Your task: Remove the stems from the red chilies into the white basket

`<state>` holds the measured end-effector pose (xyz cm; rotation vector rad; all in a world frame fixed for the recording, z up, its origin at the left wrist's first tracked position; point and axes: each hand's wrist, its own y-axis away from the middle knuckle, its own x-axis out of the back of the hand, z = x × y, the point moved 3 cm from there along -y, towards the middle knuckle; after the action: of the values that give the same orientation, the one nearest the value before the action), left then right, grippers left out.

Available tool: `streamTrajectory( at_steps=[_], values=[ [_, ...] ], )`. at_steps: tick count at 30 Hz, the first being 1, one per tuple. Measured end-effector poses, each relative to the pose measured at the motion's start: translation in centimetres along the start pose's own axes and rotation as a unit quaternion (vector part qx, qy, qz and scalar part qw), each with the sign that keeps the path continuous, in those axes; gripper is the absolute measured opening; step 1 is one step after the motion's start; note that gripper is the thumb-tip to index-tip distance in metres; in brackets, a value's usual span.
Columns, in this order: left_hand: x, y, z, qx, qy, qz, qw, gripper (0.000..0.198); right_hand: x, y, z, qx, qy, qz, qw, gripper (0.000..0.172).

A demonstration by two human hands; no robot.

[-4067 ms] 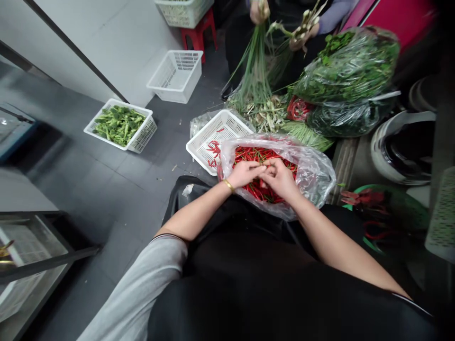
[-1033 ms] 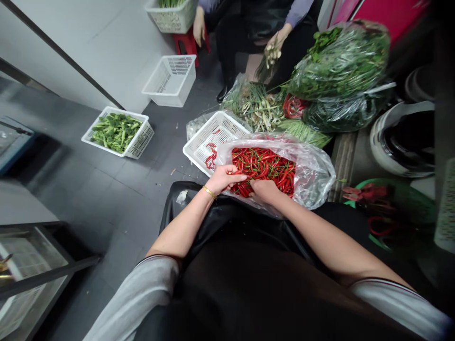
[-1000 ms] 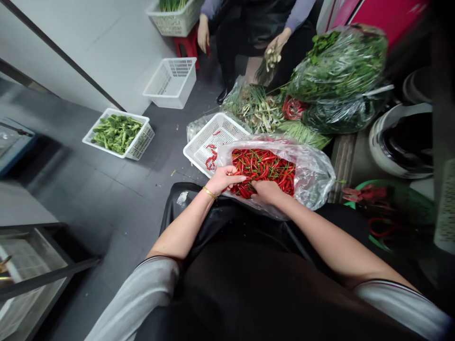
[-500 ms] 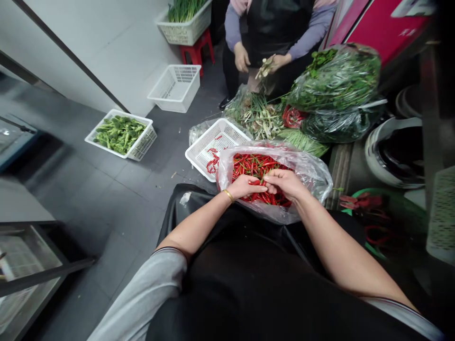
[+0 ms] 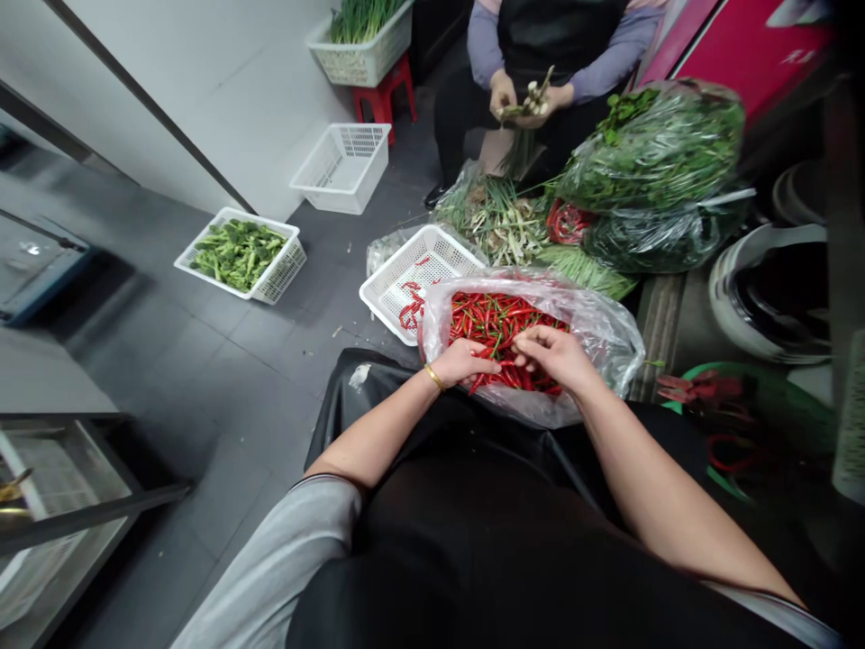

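Note:
A clear plastic bag full of red chili peppers with green stems rests on my lap. My left hand, with a gold bracelet at the wrist, is closed on a few red chilies at the near left of the bag's mouth. Over the right part of the chilies, my right hand has thumb and fingertips pinched together. Whatever is between those fingertips is too small to make out. Just beyond the bag stands a white perforated basket with some red chilies in it.
Opposite sits a co-worker handling stalks above a heap of scallions. Bagged greens and a white bucket are on the right. A basket of green vegetables and another white basket stand on the left floor.
My hands have drawn apart a little, the right one moving away from the left. The co-worker's hands have come together on the stalks. The view has shifted slightly.

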<state>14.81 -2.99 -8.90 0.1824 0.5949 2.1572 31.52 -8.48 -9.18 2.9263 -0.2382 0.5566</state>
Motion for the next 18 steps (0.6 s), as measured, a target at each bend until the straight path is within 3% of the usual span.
streamTrajectory(
  at_steps=[6,10,13,15,18],
  values=[
    [-0.2,0.0,0.0,-0.015,-0.073,0.020,0.997,0.035,-1.3,0.6,-0.9,0.073,0.045,-0.058,0.995,0.032],
    [-0.3,0.0,0.4,0.007,-0.043,0.029,0.999,0.030,-2.1,1.5,-3.1,0.133,0.111,0.005,0.985,0.030],
    [-1.0,0.3,0.6,0.027,0.016,0.041,0.999,0.027,-2.5,1.6,-4.3,0.177,0.228,0.067,0.955,0.032],
    [-1.7,0.6,0.7,0.032,0.021,0.042,0.998,0.026,-2.5,1.0,-4.0,0.167,0.298,0.098,0.935,0.031],
    [-1.5,1.1,1.8,-0.017,-0.036,0.028,0.999,0.027,-1.6,-0.2,-2.1,0.107,0.320,0.093,0.937,0.027]
  ],
)
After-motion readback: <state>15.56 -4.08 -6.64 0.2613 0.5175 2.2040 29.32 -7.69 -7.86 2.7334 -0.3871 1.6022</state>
